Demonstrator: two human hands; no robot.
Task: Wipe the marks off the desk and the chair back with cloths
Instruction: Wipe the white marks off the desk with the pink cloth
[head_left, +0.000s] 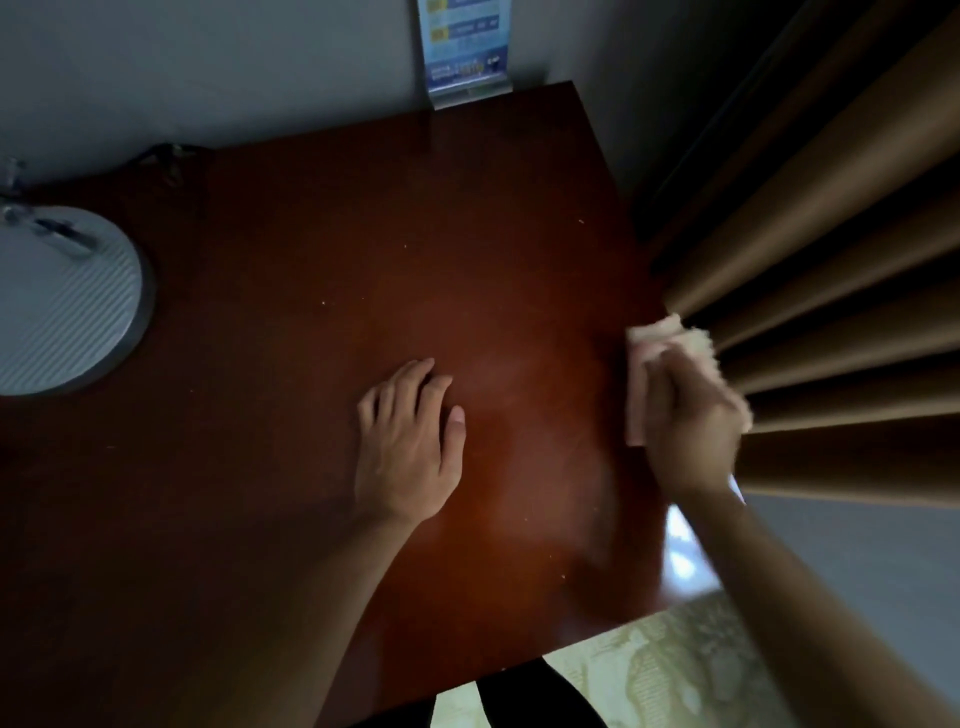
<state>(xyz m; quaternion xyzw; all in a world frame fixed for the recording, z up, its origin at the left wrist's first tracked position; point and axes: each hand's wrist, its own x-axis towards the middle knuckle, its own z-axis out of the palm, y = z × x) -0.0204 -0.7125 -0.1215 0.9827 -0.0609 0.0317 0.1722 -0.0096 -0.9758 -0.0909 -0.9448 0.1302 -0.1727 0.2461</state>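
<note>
The right hand (691, 431) has a closed grip on one pale cloth (647, 345) at the right edge of the dark wooden surface (363, 249); motion blurs both. The left hand (408, 447) lies flat, fingers straight, near the middle. One round grey base (62, 306) is cut off at the left.

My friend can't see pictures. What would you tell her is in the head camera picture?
A person's right hand holds a pale cloth at the right edge of a dark wooden desk, beside brown curtains. The left hand rests flat on the desk. A round grey lamp base sits at the left, and a blue sign stands at the back.
</note>
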